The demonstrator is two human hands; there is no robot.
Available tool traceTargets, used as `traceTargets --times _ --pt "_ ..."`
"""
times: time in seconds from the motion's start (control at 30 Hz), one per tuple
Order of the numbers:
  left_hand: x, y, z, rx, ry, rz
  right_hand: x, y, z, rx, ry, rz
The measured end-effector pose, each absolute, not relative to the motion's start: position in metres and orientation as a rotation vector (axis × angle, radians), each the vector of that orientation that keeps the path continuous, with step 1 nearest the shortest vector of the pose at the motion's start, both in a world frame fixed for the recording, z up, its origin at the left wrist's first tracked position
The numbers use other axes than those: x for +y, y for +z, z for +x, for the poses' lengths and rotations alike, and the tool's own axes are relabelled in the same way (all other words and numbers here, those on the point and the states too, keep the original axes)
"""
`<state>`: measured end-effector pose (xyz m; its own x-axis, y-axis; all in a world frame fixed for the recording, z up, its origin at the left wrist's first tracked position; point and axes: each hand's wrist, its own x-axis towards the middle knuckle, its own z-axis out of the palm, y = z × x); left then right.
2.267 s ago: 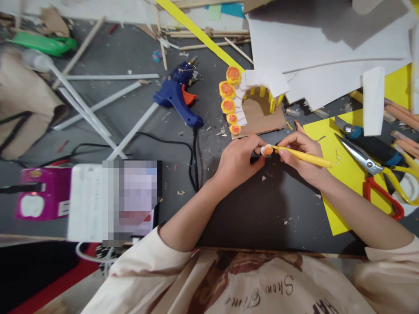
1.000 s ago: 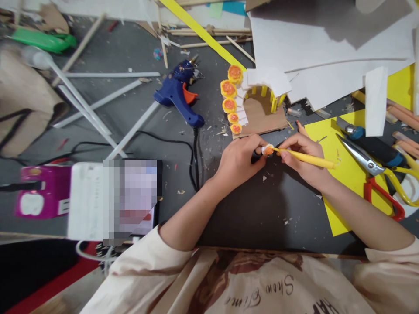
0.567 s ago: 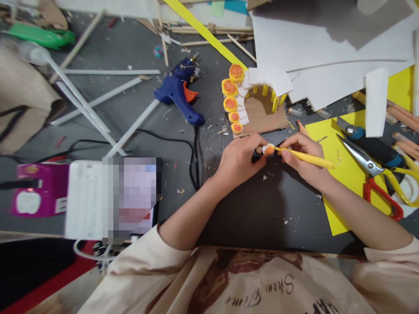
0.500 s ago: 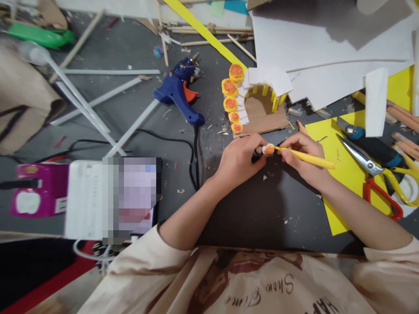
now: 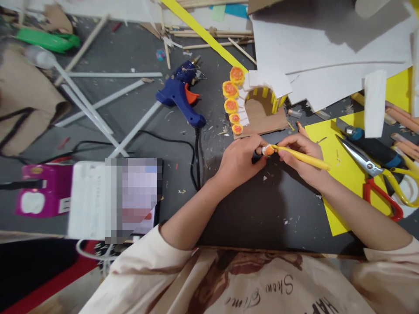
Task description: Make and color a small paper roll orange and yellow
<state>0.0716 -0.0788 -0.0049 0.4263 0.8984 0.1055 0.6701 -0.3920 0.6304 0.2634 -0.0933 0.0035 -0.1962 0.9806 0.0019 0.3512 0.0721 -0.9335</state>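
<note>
My left hand (image 5: pixel 240 160) pinches a small round white piece with an orange face (image 5: pixel 268 150) between thumb and fingers. A dark thing shows inside that grip, too hidden to name. My right hand (image 5: pixel 299 152) is closed around a slim yellow pen-like stick (image 5: pixel 309 158), whose thin tip meets the edge of the orange face. Just beyond the hands stands a cardboard and white paper model (image 5: pixel 266 121) with an arch-shaped opening and short yellow strips. Several orange discs with yellow rims (image 5: pixel 231 89) line its left side.
Left of the model lies a blue glue gun (image 5: pixel 181 91) with its black cord. Scissors (image 5: pixel 369 168) and a utility knife (image 5: pixel 369 139) rest at the right by yellow paper (image 5: pixel 334 209). White sheets (image 5: pixel 327 48) fill the back right. A phone (image 5: pixel 140 192) lies at the left.
The yellow stick's back end has swung slightly left, its tip staying at the orange face. The left hand keeps its pinch. The view has shifted a little.
</note>
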Motion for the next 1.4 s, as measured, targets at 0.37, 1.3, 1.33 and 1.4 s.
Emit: traceTargets --times 0.37,1.3,1.33,1.4 --pt "-0.0791 -0.0049 0.0717 1.323 0.613 2.179 -0.0923 0.0038 0.2635 -1.667 1.096 -1.352" --pt "-0.0796 -0.0044 0.0708 1.316 0.594 2.184 -0.0936 0.003 0.2654 -1.69 1.088 -1.362" --pt "-0.0796 -0.0044 0.0709 1.315 0.594 2.187 -0.0937 0.0028 0.2655 -1.701 1.083 -1.362" --pt "-0.0798 -0.0047 0.071 1.318 0.596 2.193 -0.0938 0.0025 0.2658 -1.714 1.076 -1.364"
